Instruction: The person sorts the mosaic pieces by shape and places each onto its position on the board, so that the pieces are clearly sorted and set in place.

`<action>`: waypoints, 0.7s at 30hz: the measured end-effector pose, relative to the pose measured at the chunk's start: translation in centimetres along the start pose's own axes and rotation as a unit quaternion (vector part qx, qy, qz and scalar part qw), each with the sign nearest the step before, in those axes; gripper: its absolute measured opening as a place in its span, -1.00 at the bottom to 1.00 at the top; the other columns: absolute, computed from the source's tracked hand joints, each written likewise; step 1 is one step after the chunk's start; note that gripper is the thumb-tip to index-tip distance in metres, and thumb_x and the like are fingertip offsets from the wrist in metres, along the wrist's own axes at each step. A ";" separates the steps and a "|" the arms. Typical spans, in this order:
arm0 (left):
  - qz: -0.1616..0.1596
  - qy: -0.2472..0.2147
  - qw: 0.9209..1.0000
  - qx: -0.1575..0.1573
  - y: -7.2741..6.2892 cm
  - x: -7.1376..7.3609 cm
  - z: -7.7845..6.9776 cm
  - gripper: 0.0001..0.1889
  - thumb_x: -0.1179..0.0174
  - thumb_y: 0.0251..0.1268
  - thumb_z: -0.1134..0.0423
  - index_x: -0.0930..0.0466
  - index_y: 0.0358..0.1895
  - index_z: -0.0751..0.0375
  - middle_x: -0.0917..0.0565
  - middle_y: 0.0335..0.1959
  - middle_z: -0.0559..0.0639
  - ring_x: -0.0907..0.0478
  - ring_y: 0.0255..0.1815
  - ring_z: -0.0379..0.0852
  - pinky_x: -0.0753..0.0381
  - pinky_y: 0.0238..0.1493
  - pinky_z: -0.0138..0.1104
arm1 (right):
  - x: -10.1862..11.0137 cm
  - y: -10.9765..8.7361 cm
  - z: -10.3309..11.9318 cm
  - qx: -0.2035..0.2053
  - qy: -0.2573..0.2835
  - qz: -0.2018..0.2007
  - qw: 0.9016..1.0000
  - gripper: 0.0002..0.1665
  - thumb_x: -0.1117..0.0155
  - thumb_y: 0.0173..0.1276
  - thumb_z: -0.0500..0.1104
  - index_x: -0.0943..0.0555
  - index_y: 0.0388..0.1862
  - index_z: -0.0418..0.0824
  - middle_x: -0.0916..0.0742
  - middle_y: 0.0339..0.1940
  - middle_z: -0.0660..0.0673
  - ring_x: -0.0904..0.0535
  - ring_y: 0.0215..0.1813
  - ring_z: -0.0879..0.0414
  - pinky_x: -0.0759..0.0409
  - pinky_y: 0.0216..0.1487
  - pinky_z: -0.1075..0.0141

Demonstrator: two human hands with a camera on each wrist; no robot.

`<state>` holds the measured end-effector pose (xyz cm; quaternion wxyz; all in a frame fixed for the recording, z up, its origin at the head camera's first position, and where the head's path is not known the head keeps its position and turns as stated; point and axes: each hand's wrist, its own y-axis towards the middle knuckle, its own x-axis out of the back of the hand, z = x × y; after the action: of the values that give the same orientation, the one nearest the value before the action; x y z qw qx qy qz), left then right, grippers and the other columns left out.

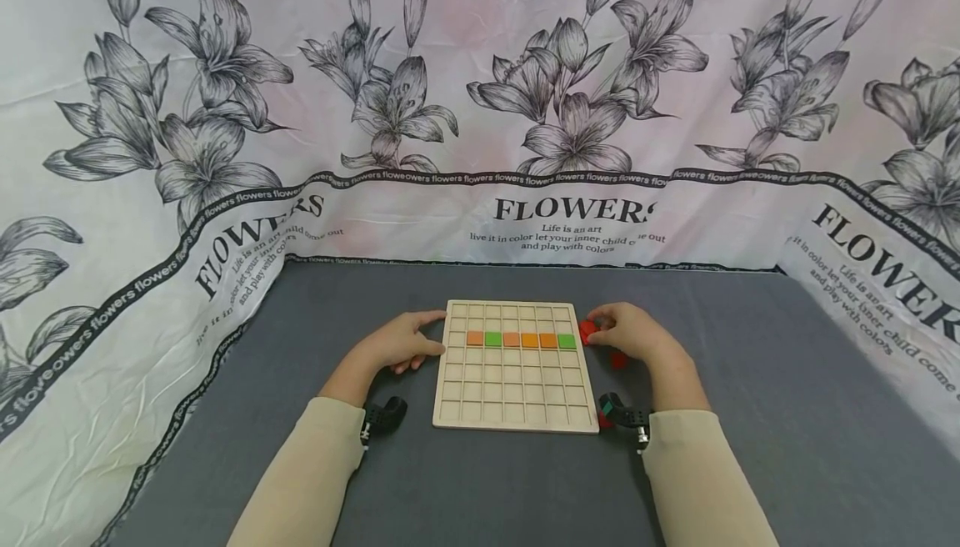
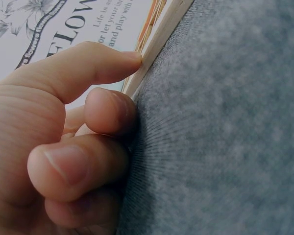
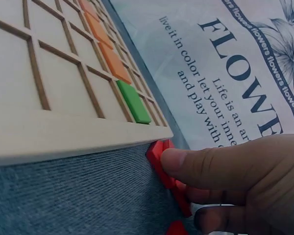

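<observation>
A pale wooden grid board [image 1: 516, 428] lies in front of me, with a row of orange tiles [image 1: 529, 339] and green tiles [image 1: 566, 342] in its upper part. My left hand [image 1: 397, 340] is at the board's left side, index finger and thumb touching its edge, the other fingers bent beneath. Beyond the opposite edge, my right hand [image 1: 633, 330] pinches a red tile [image 3: 158, 164] in a small cluster beside the board's rim [image 3: 78, 139]. The thumb lies on that tile in the right wrist view; the fingers behind it are partly hidden.
Another red tile [image 1: 618, 360] lies below the right hand, and a further red piece [image 1: 604, 420] shows by the board's lower right corner, partly behind the wrist strap. A grey cloth [image 1: 480, 489] covers the table. Flower-printed curtain [image 1: 420, 222] stands behind and at both sides.
</observation>
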<state>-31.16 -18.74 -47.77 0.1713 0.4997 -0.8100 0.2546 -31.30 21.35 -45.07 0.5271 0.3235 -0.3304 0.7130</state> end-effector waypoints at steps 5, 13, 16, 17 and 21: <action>0.001 0.002 1.000 -0.002 0.0 0.0 0.0 -0.21 -0.36 0.40 0.14 -0.21 0.63 -0.11 -0.48 -0.78 0.07 -0.23 -0.90 -0.11 -0.35 -0.77 -0.28 | -0.2 0.3 -0.3 -0.005 -0.007 -0.010 1.000 -0.61 -0.38 0.43 -0.13 -0.68 0.12 -0.33 -0.64 -0.30 -0.13 -0.50 -0.30 0.02 -0.48 -0.28 0.16; 0.001 -0.002 1.000 -0.006 0.0 0.0 0.0 -0.21 -0.36 0.40 0.15 -0.21 0.63 -0.11 -0.47 -0.79 0.06 -0.23 -0.90 -0.12 -0.33 -0.77 -0.29 | -0.6 0.5 -0.5 0.013 -0.006 -0.013 1.000 -0.52 -0.44 0.40 -0.06 -0.70 0.22 -0.24 -0.69 -0.33 -0.06 -0.51 -0.33 0.06 -0.50 -0.23 0.14; 0.006 -0.006 1.000 -0.005 0.0 0.0 0.1 -0.21 -0.36 0.40 0.15 -0.20 0.63 -0.12 -0.47 -0.79 0.07 -0.24 -0.90 -0.12 -0.32 -0.77 -0.29 | -0.7 0.4 -0.3 0.018 -0.014 -0.021 1.000 -0.56 -0.44 0.40 -0.06 -0.73 0.17 -0.24 -0.72 -0.31 -0.05 -0.54 -0.30 0.07 -0.53 -0.17 0.12; 0.007 -0.006 1.000 -0.004 -0.1 0.0 0.1 -0.21 -0.36 0.40 0.15 -0.20 0.63 -0.12 -0.48 -0.79 0.07 -0.25 -0.90 -0.12 -0.31 -0.77 -0.29 | -0.7 0.4 -0.2 0.021 -0.018 -0.028 0.999 -0.58 -0.44 0.40 -0.07 -0.74 0.14 -0.24 -0.71 -0.31 -0.05 -0.54 -0.30 0.06 -0.53 -0.17 0.12; 0.006 -0.006 1.000 -0.010 0.0 0.1 0.0 -0.21 -0.36 0.40 0.15 -0.20 0.63 -0.11 -0.48 -0.79 0.07 -0.25 -0.90 -0.12 -0.31 -0.78 -0.29 | 0.0 0.2 0.3 0.026 -0.019 -0.071 0.997 -0.63 -0.42 0.34 -0.09 -0.72 0.05 -0.26 -0.66 -0.32 -0.09 -0.51 -0.31 0.03 -0.49 -0.24 0.13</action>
<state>-31.22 -18.82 -47.77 0.1698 0.4948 -0.8164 0.2446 -31.42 21.03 -44.96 0.5617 0.3732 -0.2973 0.6759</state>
